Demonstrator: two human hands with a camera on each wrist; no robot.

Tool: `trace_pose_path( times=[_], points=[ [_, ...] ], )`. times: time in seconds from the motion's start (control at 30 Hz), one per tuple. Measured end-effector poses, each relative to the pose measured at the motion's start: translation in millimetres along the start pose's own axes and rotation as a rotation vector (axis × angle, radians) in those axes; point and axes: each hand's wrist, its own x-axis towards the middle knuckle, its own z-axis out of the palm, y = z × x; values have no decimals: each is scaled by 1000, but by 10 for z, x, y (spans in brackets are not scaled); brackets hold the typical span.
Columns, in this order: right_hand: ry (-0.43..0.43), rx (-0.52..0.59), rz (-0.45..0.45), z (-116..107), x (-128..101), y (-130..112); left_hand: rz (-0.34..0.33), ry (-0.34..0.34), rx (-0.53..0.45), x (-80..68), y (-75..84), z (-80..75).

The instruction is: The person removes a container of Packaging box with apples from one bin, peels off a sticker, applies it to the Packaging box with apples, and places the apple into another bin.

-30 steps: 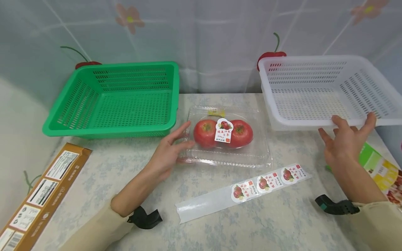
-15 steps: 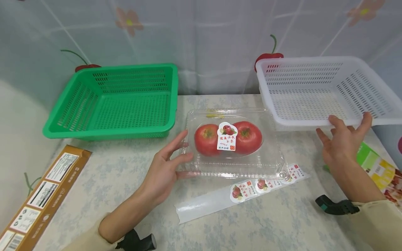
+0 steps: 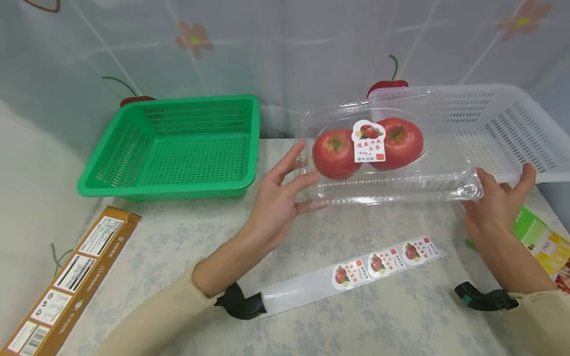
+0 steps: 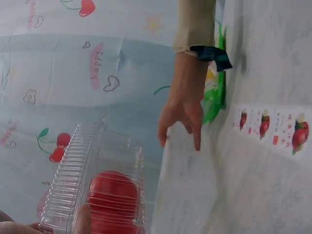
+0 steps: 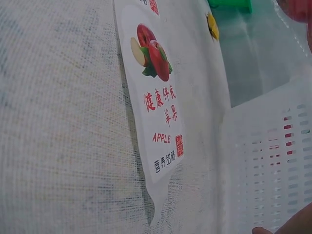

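Observation:
My left hand [image 3: 277, 207] grips the left end of a clear plastic clamshell box [image 3: 401, 185], lifted off the table and tilted. Inside the box are two red apples [image 3: 336, 153], with a white apple sticker [image 3: 368, 143] on the lid between them. The box's right part overlaps the white basket [image 3: 547, 170] in the head view. My right hand [image 3: 494, 210] grips the front rim of that basket; in the left wrist view its fingers [image 4: 165, 129] straddle the rim. The box's right corner covers some of these fingers in the head view.
A sticker strip [image 3: 352, 274] lies on the table. The green basket [image 3: 169, 190] stands at the back left, a long brown carton [image 3: 75, 277] at left. A colourful green bag [image 3: 530, 230] lies right. Something small and yellow [image 5: 212, 27] sits on the table.
My left hand has raised the box of apples from the table and carried it right, toward the white basket. My right hand has stayed at the white basket's rim.

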Motion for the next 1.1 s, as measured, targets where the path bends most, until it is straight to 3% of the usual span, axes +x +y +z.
trace_pose_path(
  times=[0.1, 0.23, 0.4, 0.63, 0.93, 1.03, 1.1],
  points=[
    [-33, 17, -3, -3, 3, 0, -7, 1, 7, 268, 32, 191],
    [-1, -78, -12, 27, 5, -8, -28, 27, -10, 623, 65, 479],
    [12, -93, -1, 47, 8, -31, -51, 73, -47, 928, 1, 819],
    [68, -162, -65, 30, -4, -107, -79, 67, -89, 1127, -249, 1317],
    [68, -170, -87, 17, 13, -119, -59, 141, -47, 1324, -579, 1744],
    [79, -166, -91, -1, 15, -120, -50, 180, 16, 1367, -689, 1855],
    [84, -160, -85, -9, 13, -116, -33, 205, 133, 1390, -748, 1906]
  ],
)
